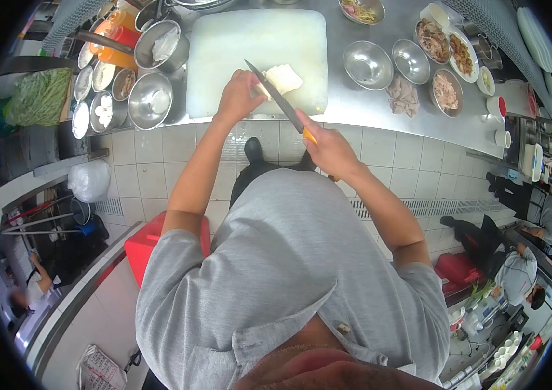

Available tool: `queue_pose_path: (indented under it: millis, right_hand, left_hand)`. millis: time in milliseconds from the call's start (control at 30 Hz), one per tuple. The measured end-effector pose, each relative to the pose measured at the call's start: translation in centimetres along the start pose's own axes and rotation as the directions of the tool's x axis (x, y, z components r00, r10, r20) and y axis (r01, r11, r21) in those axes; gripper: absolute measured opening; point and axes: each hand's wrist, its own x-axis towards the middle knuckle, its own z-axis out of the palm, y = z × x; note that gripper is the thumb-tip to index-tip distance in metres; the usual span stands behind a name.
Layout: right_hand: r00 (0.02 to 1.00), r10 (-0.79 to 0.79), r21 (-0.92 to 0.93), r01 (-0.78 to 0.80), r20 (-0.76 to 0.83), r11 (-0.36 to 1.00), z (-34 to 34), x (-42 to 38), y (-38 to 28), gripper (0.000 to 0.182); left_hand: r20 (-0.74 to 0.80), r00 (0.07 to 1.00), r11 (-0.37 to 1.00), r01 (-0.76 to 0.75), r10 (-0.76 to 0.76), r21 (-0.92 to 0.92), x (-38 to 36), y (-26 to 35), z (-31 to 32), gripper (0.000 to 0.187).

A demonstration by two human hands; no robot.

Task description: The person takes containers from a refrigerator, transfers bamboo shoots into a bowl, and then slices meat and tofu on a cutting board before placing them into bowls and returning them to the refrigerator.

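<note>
A pale cutting board [256,39] lies on the steel counter. Near its front edge sits a white, tofu-like block [284,78]. My right hand [331,153] is wrapped round the yellow handle of a kitchen knife [276,97], whose blade slants up and to the left across the block's left end. My left hand [240,97] is on the other side of the blade, fingers bent and closed on a pale end piece of the block. Its fingertips are close to the blade and partly hidden.
To the left are steel bowls [150,101], a pot [162,45] and orange bottles [120,39]. Steel bowls [368,65], a crumpled cloth [404,96] and bowls of cooked food [445,90] stand on the right. Other people [516,270] are at far right and lower left.
</note>
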Motion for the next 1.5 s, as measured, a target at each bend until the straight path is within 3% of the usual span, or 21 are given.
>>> queue_pose_path:
  millis: [700,800,1200,1400,1500]
  right_hand:
    - [0.999,-0.040,-0.032,0.040,0.003,0.999,0.4,1.6,-0.8,0.073]
    - [0.995,-0.089,-0.037,0.088,-0.053,0.995,0.9,2.1,-0.4,0.070]
    - [0.992,-0.114,-0.107,0.108,-0.051,0.988,1.7,4.3,-1.1,0.079]
    - [0.994,-0.106,-0.180,0.110,0.029,0.978,2.7,5.8,-0.7,0.085]
    - [0.988,-0.153,-0.122,0.148,-0.030,0.981,3.4,6.3,0.4,0.084]
  left_hand:
    - [0.012,1.000,1.000,0.000,0.000,0.007,0.5,-0.2,-0.3,0.040]
    - [0.013,1.000,1.000,-0.002,0.002,0.002,0.6,-0.5,-0.2,0.040]
    - [0.006,1.000,0.999,0.001,-0.001,-0.032,0.8,-0.6,-0.2,0.039]
    - [0.028,1.000,1.000,-0.009,0.009,0.009,0.7,-0.7,-0.5,0.040]
    - [0.019,1.000,0.999,0.004,-0.004,-0.032,0.6,-0.1,-0.7,0.039]
